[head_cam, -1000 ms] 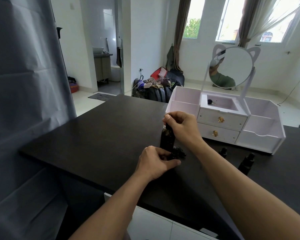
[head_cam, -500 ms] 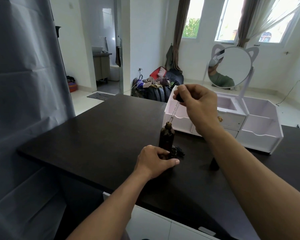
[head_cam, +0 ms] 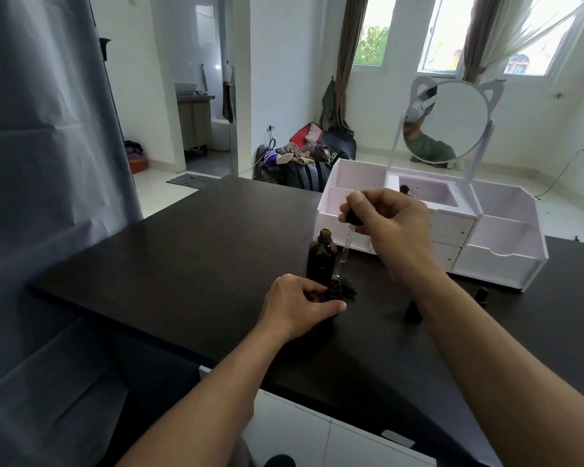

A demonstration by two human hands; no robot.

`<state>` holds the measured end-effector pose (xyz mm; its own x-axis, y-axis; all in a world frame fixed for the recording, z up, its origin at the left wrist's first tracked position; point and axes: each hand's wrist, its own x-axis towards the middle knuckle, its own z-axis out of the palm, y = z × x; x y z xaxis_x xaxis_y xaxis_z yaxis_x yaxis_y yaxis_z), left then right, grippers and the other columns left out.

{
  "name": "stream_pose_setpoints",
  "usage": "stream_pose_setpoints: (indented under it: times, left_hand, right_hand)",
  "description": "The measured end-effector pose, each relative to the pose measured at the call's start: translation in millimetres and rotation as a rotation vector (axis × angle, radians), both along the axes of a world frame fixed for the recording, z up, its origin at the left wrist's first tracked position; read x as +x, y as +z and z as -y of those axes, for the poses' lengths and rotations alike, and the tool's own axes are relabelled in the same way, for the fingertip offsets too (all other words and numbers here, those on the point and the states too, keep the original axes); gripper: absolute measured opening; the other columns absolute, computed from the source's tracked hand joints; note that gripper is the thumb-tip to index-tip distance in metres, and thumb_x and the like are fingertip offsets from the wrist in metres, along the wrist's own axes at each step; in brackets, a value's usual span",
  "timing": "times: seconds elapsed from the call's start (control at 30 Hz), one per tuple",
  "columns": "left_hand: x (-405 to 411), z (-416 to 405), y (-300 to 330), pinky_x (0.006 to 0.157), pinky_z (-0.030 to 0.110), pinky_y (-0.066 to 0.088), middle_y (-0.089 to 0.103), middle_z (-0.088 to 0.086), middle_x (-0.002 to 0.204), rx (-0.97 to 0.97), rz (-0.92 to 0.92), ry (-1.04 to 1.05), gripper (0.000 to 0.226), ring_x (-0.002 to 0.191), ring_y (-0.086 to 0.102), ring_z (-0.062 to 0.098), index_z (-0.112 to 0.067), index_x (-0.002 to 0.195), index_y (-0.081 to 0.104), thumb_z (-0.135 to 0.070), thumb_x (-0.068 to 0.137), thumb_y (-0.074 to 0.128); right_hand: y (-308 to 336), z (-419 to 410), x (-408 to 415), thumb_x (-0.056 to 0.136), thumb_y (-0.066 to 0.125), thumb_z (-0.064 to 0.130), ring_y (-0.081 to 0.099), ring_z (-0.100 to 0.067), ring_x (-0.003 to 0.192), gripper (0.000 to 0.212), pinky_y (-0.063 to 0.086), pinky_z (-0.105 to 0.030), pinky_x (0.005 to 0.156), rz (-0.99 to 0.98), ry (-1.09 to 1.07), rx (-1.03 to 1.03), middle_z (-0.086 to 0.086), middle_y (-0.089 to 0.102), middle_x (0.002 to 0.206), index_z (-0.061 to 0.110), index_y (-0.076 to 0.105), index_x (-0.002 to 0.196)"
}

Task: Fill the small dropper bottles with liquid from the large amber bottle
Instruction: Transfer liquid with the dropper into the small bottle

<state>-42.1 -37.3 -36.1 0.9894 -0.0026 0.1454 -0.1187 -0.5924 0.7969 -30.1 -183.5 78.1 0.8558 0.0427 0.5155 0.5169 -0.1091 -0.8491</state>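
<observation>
The large amber bottle (head_cam: pixel 321 257) stands uncapped near the middle of the dark table (head_cam: pixel 182 251). My left hand (head_cam: pixel 297 303) grips a small dark dropper bottle (head_cam: pixel 335 288) standing just in front of it. My right hand (head_cam: pixel 390 220) pinches the black bulb of a dropper (head_cam: pixel 345 244), whose glass pipette points down with its tip just above the small bottle's mouth. Two more small dark bottles stand to the right, one (head_cam: pixel 413 311) beside my right forearm and one (head_cam: pixel 481 294) near the organiser.
A white vanity organiser (head_cam: pixel 499 237) with drawers and a cat-ear mirror (head_cam: pixel 447 121) sits at the back right of the table. A dark cap lies behind the small bottle (head_cam: pixel 348 287). A grey sheet hangs on the left. The table's near edge runs below my forearms.
My right hand drew the dropper up out of the amber bottle, then brought it down to the right, so the pipette tip now hangs over the small bottle. My left hand stayed put.
</observation>
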Motion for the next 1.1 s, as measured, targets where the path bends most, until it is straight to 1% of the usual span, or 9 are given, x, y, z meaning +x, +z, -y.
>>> stream_pose_setpoints:
  times: [0.17,0.3,0.47,0.53,0.63,0.73,0.87,1.0,1.1]
  left_hand:
    - [0,1,0,0.085,0.028,0.054,0.071,-0.007,0.101,-0.008,-0.015,0.020,0.048,0.093,0.065,0.004,-0.023,0.110,0.074,-0.049,0.071,0.080]
    - [-1,1,0,0.078,0.022,0.053,0.071,-0.009,0.092,-0.015,-0.016,0.040,0.046,0.086,0.064,0.002,-0.024,0.108,0.075,-0.051,0.070,0.081]
    - [0,1,0,0.074,0.019,0.050,0.071,-0.011,0.091,-0.012,-0.015,0.049,0.045,0.085,0.064,0.000,-0.026,0.107,0.075,-0.051,0.070,0.081]
    - [0,1,0,0.073,0.018,0.049,0.071,-0.011,0.090,-0.014,-0.012,0.050,0.044,0.085,0.064,0.000,-0.026,0.106,0.075,-0.052,0.070,0.081]
    - [-1,1,1,0.078,0.024,0.054,0.071,-0.011,0.089,-0.013,-0.004,0.049,0.043,0.084,0.064,0.000,-0.027,0.104,0.076,-0.051,0.070,0.081]
    - [-1,1,0,0.081,0.027,0.055,0.072,-0.010,0.090,-0.014,0.000,0.055,0.045,0.085,0.065,0.001,-0.026,0.105,0.076,-0.052,0.069,0.081]
    - [0,0,-1,0.083,0.027,0.056,0.072,-0.010,0.092,-0.013,0.003,0.057,0.048,0.086,0.066,0.001,-0.025,0.106,0.076,-0.054,0.067,0.081]
    - [0,0,-1,0.085,0.029,0.056,0.073,-0.010,0.096,-0.016,0.007,0.033,0.048,0.089,0.066,0.001,-0.023,0.107,0.075,-0.052,0.069,0.081]
    - [1,-1,-1,0.083,0.029,0.056,0.073,-0.010,0.092,-0.018,0.020,0.011,0.045,0.086,0.066,0.001,-0.024,0.104,0.076,-0.052,0.069,0.080]
  right_hand:
    - [-9,-1,-1,0.094,0.062,0.016,0.073,-0.019,0.080,0.014,0.056,-0.025,0.071,-0.003,0.013,-0.019,-0.005,0.074,0.083,0.023,0.068,0.083]
    - [-14,-2,-3,0.094,0.062,0.014,0.073,-0.021,0.081,0.014,0.060,-0.034,0.080,-0.010,0.015,-0.032,-0.006,0.073,0.084,0.022,0.068,0.085]
    - [-19,-3,-3,0.092,0.063,0.011,0.073,-0.028,0.080,0.020,0.060,-0.040,0.081,-0.022,0.012,0.002,-0.010,0.074,0.080,0.022,0.071,0.077]
    - [-18,-3,-3,0.092,0.064,0.009,0.072,-0.032,0.080,0.020,0.060,-0.040,0.080,-0.024,0.013,0.021,-0.012,0.073,0.080,0.019,0.071,0.076]
    - [-18,-4,-4,0.092,0.063,0.008,0.071,-0.033,0.080,0.018,0.061,-0.036,0.078,-0.028,0.019,0.023,-0.015,0.073,0.081,0.014,0.071,0.077]
    - [-16,-5,-5,0.092,0.062,0.006,0.071,-0.026,0.077,0.018,0.060,-0.028,0.074,-0.031,0.043,0.017,-0.012,0.073,0.079,0.010,0.070,0.077]
    - [-15,-6,-6,0.092,0.061,0.005,0.070,-0.021,0.074,0.017,0.060,-0.029,0.074,-0.052,0.075,0.041,-0.009,0.072,0.076,0.005,0.070,0.078]
    - [-13,-5,-5,0.093,0.062,0.009,0.072,-0.023,0.078,0.015,0.060,-0.028,0.074,-0.046,0.071,0.020,-0.011,0.074,0.081,0.014,0.070,0.080]
    - [-6,-6,-3,0.094,0.062,0.011,0.072,-0.020,0.076,0.018,0.057,-0.024,0.070,-0.028,0.058,0.054,-0.008,0.073,0.079,0.016,0.070,0.079]
